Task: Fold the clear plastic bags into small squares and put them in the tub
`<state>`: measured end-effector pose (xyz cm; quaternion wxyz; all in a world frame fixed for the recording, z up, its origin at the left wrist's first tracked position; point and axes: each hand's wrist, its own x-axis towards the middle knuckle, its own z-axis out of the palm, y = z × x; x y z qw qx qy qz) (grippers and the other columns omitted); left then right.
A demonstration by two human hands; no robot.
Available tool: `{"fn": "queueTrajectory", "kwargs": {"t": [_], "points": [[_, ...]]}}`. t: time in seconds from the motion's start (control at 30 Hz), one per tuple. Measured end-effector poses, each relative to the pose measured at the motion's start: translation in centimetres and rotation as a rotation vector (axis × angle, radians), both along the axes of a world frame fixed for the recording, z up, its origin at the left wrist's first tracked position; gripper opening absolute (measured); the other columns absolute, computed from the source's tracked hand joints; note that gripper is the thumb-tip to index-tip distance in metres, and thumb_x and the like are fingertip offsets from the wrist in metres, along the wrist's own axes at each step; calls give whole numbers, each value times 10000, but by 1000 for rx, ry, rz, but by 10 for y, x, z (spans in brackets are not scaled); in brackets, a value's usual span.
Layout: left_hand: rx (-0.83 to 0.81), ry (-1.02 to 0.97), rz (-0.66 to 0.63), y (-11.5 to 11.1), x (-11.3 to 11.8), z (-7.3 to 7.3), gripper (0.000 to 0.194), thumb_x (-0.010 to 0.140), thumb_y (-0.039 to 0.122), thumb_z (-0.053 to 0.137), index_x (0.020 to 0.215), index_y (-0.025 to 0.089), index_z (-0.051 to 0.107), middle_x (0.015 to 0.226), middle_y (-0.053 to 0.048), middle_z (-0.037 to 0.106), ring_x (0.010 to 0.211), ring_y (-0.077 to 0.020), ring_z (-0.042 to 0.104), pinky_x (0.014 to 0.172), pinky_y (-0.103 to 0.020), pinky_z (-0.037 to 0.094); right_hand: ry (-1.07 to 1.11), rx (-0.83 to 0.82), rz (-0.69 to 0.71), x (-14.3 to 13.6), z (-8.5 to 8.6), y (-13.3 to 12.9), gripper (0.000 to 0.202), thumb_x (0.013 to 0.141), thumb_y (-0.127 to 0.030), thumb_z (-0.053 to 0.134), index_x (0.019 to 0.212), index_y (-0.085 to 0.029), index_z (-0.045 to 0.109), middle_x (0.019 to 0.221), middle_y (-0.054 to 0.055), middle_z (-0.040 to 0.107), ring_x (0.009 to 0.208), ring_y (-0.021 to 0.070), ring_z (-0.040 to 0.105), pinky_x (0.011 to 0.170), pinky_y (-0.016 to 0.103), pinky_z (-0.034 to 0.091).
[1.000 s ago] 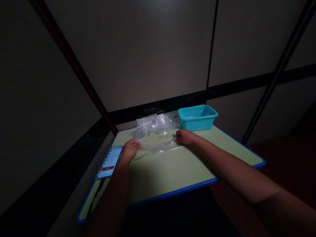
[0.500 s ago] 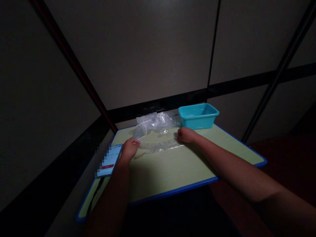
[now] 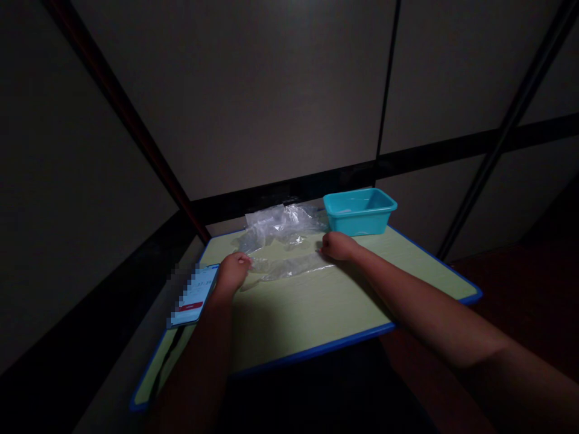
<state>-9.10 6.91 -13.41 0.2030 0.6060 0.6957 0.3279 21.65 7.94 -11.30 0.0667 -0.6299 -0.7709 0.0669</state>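
Observation:
A clear plastic bag (image 3: 289, 267) stretches as a folded strip between my two hands, just above or on the yellow tabletop. My left hand (image 3: 234, 269) pinches its left end, fingers closed. At the other end, my right hand (image 3: 337, 246) is closed on the plastic, its fingertips mostly hidden behind the fist. Behind the strip lies a crumpled heap of clear plastic bags (image 3: 284, 220). Whether the strip and the heap are joined cannot be made out.
Right of the heap stands a turquoise plastic basin (image 3: 362, 223) with something pale inside. A lit phone (image 3: 195, 298) rests at the table's left edge, beside my left forearm. The yellow table (image 3: 312, 325) has a blue rim and stands against panelled walls.
The whole view has shifted slightly, so everything sits a little further left. Both hands keep their hold on the plastic bag, with hardly any movement.

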Motion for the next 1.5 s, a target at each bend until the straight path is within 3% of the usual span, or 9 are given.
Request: {"fn": "queueTrajectory", "kwargs": {"t": [0.2, 0.37, 0.43, 0.57, 0.67, 0.97, 1.27, 1.4, 1.5], "points": [[59, 160, -11, -4, 2, 6, 144, 720, 238, 489, 741, 183, 620, 715, -43, 644, 694, -193, 597, 614, -254, 418, -31, 5, -5, -2, 0, 0, 308, 798, -396, 538, 890, -146, 691, 962, 131, 685, 829, 213, 624, 593, 248, 384], [367, 394, 75, -23, 31, 22, 355, 809, 337, 471, 1094, 144, 558, 1016, -133, 609, 1019, -272, 549, 899, -366, 404, -11, -9, -22, -4, 3, -4, 308, 801, -402, 541, 906, -153, 688, 993, 133, 678, 867, 210, 624, 616, 235, 397], [458, 419, -117, -34, 49, 25, 410, 831, 366, 460, 1171, 145, 524, 1162, -135, 565, 1146, -265, 480, 995, -366, 344, -2, -5, -30, -4, 4, -5, 311, 795, -403, 549, 911, -150, 687, 1004, 137, 676, 878, 215, 621, 622, 237, 401], [284, 491, -665, -51, 81, 20, 495, 837, 377, 490, 1300, 204, 459, 1396, -83, 427, 1314, -244, 325, 1102, -427, 186, 0, -10, -40, -4, 5, -6, 318, 793, -413, 552, 911, -150, 686, 1003, 136, 677, 867, 216, 623, 626, 240, 407], [163, 496, -848, -55, 90, 15, 512, 846, 414, 482, 1314, 207, 464, 1426, -80, 387, 1337, -221, 296, 1102, -396, 211, -17, -15, -28, -4, 4, -6, 319, 798, -418, 550, 909, -152, 686, 992, 136, 679, 868, 217, 625, 635, 240, 411], [33, 549, -827, -55, 93, 11, 632, 866, 505, 426, 1398, 174, 341, 1482, -116, 230, 1379, -254, 157, 1101, -470, 148, -30, -12, -14, -4, 2, -5, 279, 802, -397, 549, 883, -157, 666, 977, 131, 676, 876, 225, 622, 652, 254, 411], [-49, 651, -804, -56, 93, 10, 601, 897, 519, 358, 1421, 236, 285, 1503, -97, 182, 1386, -248, 114, 1090, -468, 169, 60, 140, -103, -4, 3, -10, 319, 820, -283, 506, 1111, -153, 513, 1101, 155, 601, 952, 265, 590, 731, 329, 447], [-31, 641, -805, -56, 93, 9, 590, 896, 511, 372, 1410, 227, 313, 1497, -106, 205, 1382, -260, 134, 1086, -476, 179, 103, 256, 77, -14, 10, -26, 363, 881, -338, 413, 1199, -179, 487, 1263, 154, 507, 1174, 286, 459, 967, 479, 325], [-8, 653, -799, -57, 94, 10, 545, 895, 494, 392, 1361, 212, 400, 1484, -111, 246, 1376, -267, 164, 1086, -473, 190, 97, 92, 327, -21, 12, -41, 532, 907, -445, 326, 1380, -201, 339, 1469, 124, 280, 1341, 293, 236, 1055, 587, 69]]}}
